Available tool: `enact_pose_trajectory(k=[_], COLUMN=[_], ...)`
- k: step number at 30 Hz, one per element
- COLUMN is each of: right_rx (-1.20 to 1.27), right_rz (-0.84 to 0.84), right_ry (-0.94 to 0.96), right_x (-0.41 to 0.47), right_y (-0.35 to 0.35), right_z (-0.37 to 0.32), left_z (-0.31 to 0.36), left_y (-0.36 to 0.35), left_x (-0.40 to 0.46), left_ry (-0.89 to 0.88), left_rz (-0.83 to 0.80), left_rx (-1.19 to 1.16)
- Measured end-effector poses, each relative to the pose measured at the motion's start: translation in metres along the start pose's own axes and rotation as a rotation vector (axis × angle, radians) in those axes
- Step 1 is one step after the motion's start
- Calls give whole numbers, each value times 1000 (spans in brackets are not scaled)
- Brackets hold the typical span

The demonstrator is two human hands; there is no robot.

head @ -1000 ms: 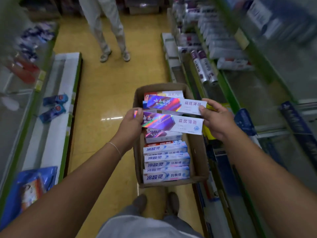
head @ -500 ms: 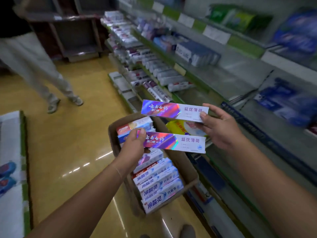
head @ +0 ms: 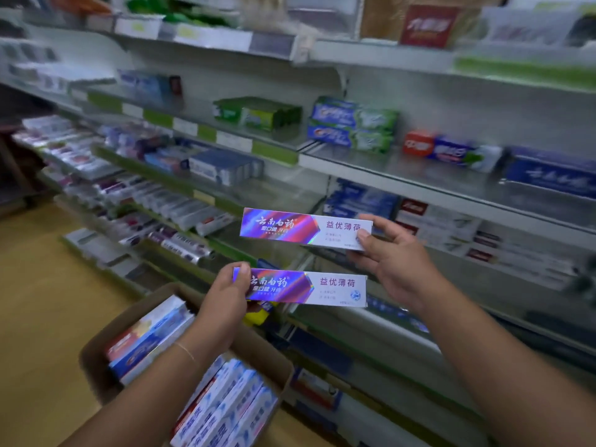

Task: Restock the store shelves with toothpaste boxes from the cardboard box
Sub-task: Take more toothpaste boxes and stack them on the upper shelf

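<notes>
Here the left hand (head: 222, 301) pinches the left end of the lower box (head: 303, 287), over the carton (head: 180, 350) of toothpaste. Up and to its right, the right hand (head: 392, 259) grips the upper box (head: 300, 228) by its right end, before blurred shelves (head: 403, 175).

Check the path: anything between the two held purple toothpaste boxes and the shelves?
Nothing visible. The right hand holds the upper purple box and the left hand the lower purple box in open air before the shelves. Their target slot isn't evident.
</notes>
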State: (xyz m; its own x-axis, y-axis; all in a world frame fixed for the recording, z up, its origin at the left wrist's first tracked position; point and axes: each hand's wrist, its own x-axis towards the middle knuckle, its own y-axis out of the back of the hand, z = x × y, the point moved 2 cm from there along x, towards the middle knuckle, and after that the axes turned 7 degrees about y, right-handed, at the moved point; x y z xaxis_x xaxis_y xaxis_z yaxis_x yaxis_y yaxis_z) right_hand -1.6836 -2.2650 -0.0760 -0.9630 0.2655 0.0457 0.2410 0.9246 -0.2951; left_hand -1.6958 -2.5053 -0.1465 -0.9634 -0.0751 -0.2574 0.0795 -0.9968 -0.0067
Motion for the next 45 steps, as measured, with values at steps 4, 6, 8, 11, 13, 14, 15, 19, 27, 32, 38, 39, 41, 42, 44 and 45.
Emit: enact_pose_trajectory(k=[4,6,8,11,13,14,15,19,27,32,38,39,41,42,44,45], right_rx=[4,17,18,-2,-7,-8,-11,-9,-29,-67,-76,-79,-86,-89,-93,-99], right_rz=[82,112,137,186,223,238,252,301,431,499,555,565,592,607,637,650], right_ry=[38,54,75,91,112,121,129,166,261,300,348,356,366,371,388,399], right_x=[-27,-43,-61,-89,-110,-120,-130,-172,-258,-301,-333,-337,-344,-348,-355,-358], right_y=[48,72,97,135,162,176,188,238,320,357,383,386,394,397,403,406], right_z=[-26,-39,-53,-73,-85,-91,-97,-120,-161,-187,-213,-216,-220,-222,-226,-228], left_z=[10,13,15,16,16,14,14,5,-7,-5,0,1,2,2,2,2], left_y=[-44,-67,-89,-123,-147,-159,-171,-214,-287,-324,-356,-361,-371,-377,-389,-395], left_x=[-28,-42,-58,-88,-112,-124,-137,-184,-267,-311,-349,-352,-356,-358,-361,-362], left_ry=[-16,-27,-36,-54,-60,-62,-64,-55,-79,-97,-131,-131,-128,-127,-128,-131], left_rz=[-91,-131,-162,-190,-222,-246,-269,-336,-486,-565,-658,-669,-695,-708,-741,-760], left_rx=[0,8,21,33,28,27,28,58,104,102,109,112,116,118,121,120])
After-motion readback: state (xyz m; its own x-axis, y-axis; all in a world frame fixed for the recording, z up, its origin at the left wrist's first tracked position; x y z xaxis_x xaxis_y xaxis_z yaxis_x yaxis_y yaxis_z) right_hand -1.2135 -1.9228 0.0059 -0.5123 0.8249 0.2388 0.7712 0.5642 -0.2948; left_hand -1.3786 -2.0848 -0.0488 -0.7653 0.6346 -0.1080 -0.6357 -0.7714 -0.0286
